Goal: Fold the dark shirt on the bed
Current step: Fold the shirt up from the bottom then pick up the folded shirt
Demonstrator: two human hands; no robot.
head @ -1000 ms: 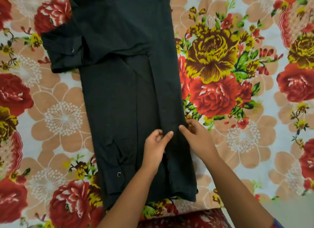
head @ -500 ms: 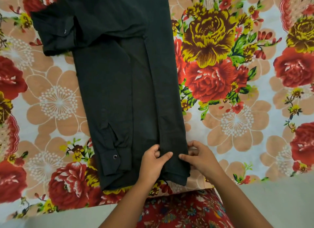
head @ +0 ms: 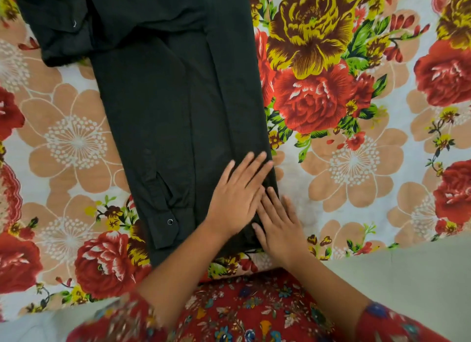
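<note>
Half a second before, our fingers had been curled at the cloth near the hem; now both hands lay flat with the fingers straight. The left hand (head: 237, 196) had spread out on the dark shirt (head: 165, 99). The right hand (head: 279, 224) had settled just beside it, across the shirt's right edge, partly on the cloth and partly on the flowered bedsheet (head: 356, 168). Neither hand gripped anything; both pressed palm down.

The shirt lay on the bed as a long narrow strip running away from us, with its sides already turned in. One sleeve (head: 163, 189) lay along the left side, its cuff (head: 165, 232) close to the hem, and more cloth was bunched at the far left (head: 58, 36).

We judged the cloth thin, light and limp. It would likely hold a crease only where pressed, and its layers could slide over one another. The safest hold seemed to be the two hem corners, pinched through every layer.

Both forearms reached in from the near edge of the bed. The left hand's fingers pointed away and to the right. The right hand's fingers pointed away and slightly left, touching the left hand's outer edge.
</note>
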